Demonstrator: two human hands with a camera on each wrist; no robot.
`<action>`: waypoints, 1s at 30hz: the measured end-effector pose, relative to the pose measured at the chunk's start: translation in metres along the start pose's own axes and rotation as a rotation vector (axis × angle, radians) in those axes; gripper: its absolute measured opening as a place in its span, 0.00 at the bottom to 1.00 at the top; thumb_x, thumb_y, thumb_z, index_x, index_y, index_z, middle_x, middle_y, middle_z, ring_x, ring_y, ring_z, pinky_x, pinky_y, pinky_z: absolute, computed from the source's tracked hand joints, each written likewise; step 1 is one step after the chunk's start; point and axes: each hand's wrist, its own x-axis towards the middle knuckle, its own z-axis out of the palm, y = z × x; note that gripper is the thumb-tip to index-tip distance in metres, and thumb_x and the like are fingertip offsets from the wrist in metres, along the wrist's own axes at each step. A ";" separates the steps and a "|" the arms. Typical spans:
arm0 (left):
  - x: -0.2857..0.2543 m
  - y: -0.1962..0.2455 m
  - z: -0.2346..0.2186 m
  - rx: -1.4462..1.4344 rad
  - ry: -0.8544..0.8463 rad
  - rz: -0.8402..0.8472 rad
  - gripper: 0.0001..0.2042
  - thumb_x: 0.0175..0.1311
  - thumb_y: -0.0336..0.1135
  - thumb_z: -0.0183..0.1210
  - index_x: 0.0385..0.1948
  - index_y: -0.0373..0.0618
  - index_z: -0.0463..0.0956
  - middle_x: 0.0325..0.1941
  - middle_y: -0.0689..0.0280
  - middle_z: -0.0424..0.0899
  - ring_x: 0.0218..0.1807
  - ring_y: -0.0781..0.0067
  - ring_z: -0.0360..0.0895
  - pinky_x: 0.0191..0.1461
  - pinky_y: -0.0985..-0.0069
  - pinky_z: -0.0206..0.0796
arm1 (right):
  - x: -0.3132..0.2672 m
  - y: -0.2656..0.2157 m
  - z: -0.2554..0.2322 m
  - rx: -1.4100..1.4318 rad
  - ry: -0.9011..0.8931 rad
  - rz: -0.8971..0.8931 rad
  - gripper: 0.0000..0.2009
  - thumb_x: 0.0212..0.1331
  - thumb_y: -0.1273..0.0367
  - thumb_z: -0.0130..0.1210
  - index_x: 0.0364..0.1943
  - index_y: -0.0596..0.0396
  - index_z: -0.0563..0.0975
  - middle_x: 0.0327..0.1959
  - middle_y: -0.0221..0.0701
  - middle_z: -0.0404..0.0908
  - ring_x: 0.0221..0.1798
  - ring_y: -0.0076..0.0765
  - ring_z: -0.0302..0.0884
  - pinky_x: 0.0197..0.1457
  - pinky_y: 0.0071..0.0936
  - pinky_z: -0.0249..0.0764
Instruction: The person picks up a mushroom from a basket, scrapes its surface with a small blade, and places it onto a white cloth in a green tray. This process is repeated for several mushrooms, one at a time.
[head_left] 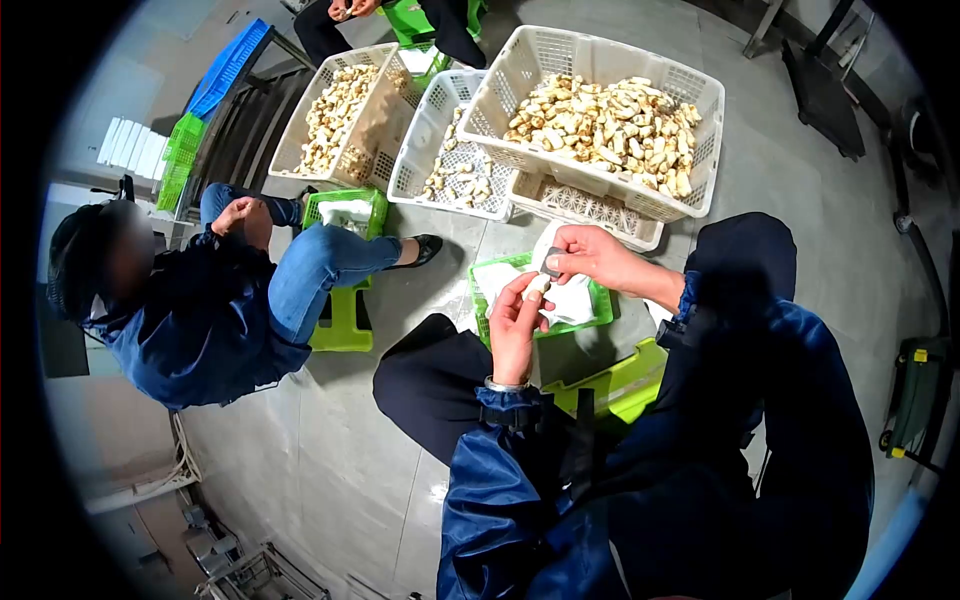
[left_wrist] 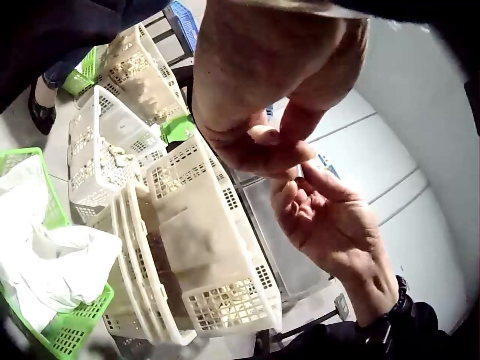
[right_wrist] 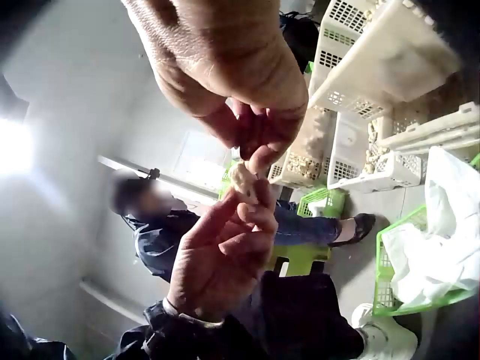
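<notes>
My left hand (head_left: 513, 335) pinches a small pale mushroom (right_wrist: 242, 180) between thumb and fingertips. My right hand (head_left: 605, 258) meets it from the other side, gripping a small dark grey tool (head_left: 552, 262) whose working edge is hidden by the fingers. Both sets of fingertips come together at the mushroom, held above a green basket (head_left: 479, 312) lined with a white plastic bag (head_left: 572, 306). From the right wrist view, the mushroom stands out between the two hands.
Ahead stands a large white crate (head_left: 590, 160) heaped with mushrooms, stacked on a lower crate (head_left: 640, 232). Left of it are a shallower white crate (head_left: 400, 180) and another full crate (head_left: 290, 150). A seated person (head_left: 200, 310) is at the left. A green stool (head_left: 625, 385) is beneath me.
</notes>
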 end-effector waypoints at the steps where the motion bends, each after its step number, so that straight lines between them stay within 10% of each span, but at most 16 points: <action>1: 0.000 0.001 0.001 -0.012 0.001 -0.011 0.14 0.65 0.29 0.51 0.51 0.37 0.69 0.37 0.67 0.78 0.32 0.83 0.73 0.28 0.87 0.63 | 0.000 -0.001 0.000 0.020 -0.014 -0.004 0.06 0.60 0.71 0.53 0.29 0.58 0.70 0.27 0.26 0.73 0.31 0.19 0.73 0.36 0.18 0.74; 30: -0.004 0.003 -0.003 -0.091 -0.054 -0.133 0.17 0.71 0.46 0.42 0.42 0.40 0.70 0.22 0.69 0.71 0.15 0.85 0.61 0.15 0.88 0.50 | 0.002 -0.002 -0.001 0.005 -0.119 -0.032 0.06 0.61 0.72 0.53 0.30 0.60 0.70 0.33 0.31 0.75 0.35 0.22 0.72 0.41 0.21 0.71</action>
